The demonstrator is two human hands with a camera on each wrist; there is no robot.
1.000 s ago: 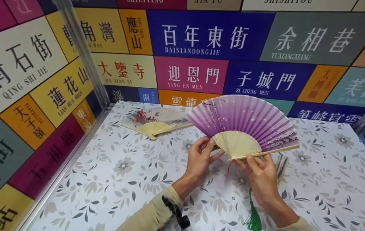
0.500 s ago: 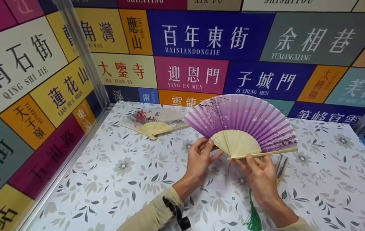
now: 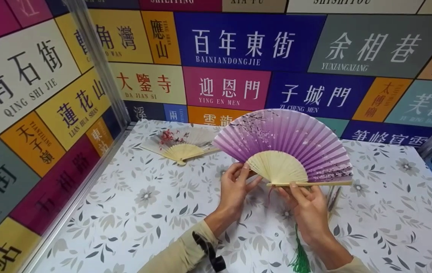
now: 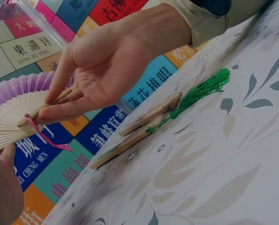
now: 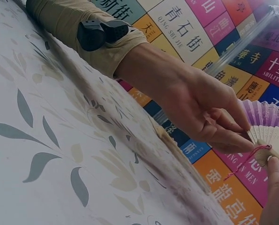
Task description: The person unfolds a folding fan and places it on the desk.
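Purple fan [image 3: 282, 140], left hand [image 3: 234, 189] pinching one edge, right hand [image 3: 310, 206] the other

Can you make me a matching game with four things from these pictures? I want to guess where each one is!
Things
1. purple fan
2. fan with red blossoms
3. green tassel
4. pink cord

Places
A. lying beside slim wooden pieces
B. dangling from the held-up fan
C. spread open, lying on the table
D. spread open, held up above the table

Right pairs: 1-D, 2-C, 3-A, 4-B
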